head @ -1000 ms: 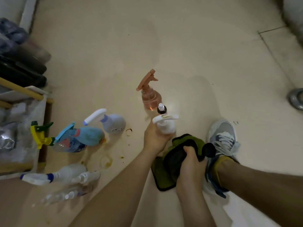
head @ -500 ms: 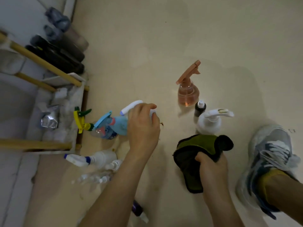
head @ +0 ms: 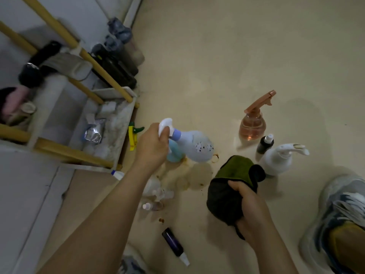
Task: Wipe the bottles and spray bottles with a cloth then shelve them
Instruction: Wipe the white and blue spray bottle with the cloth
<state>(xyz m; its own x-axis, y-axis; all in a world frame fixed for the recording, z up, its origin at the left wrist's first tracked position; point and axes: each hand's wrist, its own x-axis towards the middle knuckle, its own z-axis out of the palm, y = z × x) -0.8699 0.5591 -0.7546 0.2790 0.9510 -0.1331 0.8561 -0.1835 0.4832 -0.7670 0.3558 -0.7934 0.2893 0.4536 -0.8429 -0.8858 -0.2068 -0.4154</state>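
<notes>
My left hand (head: 152, 147) grips the white trigger head of a pale blue spray bottle (head: 195, 147), lifted off the floor and tilted, its speckled bottom facing right. My right hand (head: 248, 206) clutches a bunched green and black cloth (head: 231, 182) just below and right of that bottle. Upright on the floor to the right stand an orange spray bottle (head: 253, 123), a small dark bottle (head: 264, 145) and a white pump bottle (head: 276, 161). A light blue spray bottle (head: 174, 155) lies partly hidden behind my left hand. A purple bottle (head: 174, 245) lies near my forearm.
A wooden-framed shelf (head: 110, 84) with white trays stands at the left, holding a foil pouch (head: 93, 132). More clear and white bottles (head: 156, 194) lie under my left arm. A yellow-green sprayer (head: 133, 135) sits by the shelf. My shoe (head: 335, 214) is at right. Brown stains (head: 197, 175) mark the floor.
My left hand has picked the pale blue spray bottle up off the floor by its head. The view swung left toward the shelf. The right hand keeps holding the cloth.
</notes>
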